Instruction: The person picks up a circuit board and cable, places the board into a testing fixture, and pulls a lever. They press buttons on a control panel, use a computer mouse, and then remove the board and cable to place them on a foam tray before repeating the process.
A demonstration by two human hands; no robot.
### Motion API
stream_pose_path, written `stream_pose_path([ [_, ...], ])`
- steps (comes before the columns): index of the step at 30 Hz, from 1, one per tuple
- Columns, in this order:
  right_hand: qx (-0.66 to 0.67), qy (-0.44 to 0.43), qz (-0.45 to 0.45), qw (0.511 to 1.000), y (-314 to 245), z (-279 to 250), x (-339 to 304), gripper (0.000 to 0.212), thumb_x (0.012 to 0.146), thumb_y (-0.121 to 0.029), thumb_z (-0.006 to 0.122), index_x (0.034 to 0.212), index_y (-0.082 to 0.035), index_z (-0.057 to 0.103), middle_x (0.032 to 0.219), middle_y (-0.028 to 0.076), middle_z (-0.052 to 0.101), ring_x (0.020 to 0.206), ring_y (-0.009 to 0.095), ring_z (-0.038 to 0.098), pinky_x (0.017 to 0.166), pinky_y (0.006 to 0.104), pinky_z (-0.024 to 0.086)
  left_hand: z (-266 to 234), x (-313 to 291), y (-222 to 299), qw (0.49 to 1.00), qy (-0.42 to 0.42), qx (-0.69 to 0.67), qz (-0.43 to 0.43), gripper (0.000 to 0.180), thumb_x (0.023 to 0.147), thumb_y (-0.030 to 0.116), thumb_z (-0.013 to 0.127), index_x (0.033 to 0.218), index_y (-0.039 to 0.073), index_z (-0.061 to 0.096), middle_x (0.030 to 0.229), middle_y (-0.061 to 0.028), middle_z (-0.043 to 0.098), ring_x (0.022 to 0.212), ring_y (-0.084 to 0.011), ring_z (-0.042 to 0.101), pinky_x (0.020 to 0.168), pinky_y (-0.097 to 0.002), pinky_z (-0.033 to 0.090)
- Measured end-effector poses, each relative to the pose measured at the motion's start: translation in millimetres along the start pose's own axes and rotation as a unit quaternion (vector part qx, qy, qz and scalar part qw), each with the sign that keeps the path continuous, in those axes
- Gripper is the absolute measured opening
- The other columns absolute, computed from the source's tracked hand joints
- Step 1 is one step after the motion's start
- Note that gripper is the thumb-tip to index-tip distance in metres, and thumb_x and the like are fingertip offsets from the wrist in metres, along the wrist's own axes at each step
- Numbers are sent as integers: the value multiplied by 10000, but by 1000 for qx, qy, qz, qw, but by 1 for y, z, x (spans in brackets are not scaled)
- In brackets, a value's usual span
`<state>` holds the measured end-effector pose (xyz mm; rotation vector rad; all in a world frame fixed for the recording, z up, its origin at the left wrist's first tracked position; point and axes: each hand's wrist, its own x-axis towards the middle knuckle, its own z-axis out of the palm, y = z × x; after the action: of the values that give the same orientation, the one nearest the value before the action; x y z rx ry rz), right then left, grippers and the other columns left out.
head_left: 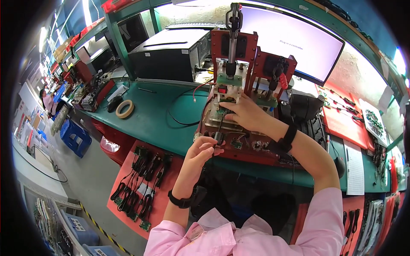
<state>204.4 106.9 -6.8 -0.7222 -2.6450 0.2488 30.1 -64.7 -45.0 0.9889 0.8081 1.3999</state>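
My left hand (200, 152) is closed, its fingertips pinching a black cable (218, 137) at a thick, cylinder-shaped part. From there the cable runs up toward a small green circuit board (221, 110) in the red and clear test fixture (230, 89). At that board is my right hand (247, 114), its index finger and thumb on either side of the board's edge. The hand partly covers the board, so its exact seating is hidden. Above it rises the fixture's upright metal toggle clamp (232, 47).
A second clamp with a red handle (283, 80) stands to the right, before a lit monitor (294, 42). Left are a black and silver computer case (171, 55) and a tape roll (124, 109). Boards with bundled black cables (139, 183) lie on a red panel at lower left.
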Motion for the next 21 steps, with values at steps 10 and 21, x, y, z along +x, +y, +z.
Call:
stream_pose_path([
  [10,-50,-92,63,992,-10,-6,-1,393,973,-239,457,1332,-80,488,1433,190,372,1250,385,430,1052,432,358,0,-4,-10,1000,1,-25,-8,148,899,91,511,1014,2,539,952,-120,619,987,-232,615,942,-354,455],
  [21,-148,-57,40,987,-13,5,-6,459,942,-230,487,1364,-61,431,1402,207,396,1217,384,467,1017,421,397,-30,-26,-38,997,-28,45,62,289,799,26,596,1071,23,498,892,-92,601,858,-187,592,895,-356,456],
])
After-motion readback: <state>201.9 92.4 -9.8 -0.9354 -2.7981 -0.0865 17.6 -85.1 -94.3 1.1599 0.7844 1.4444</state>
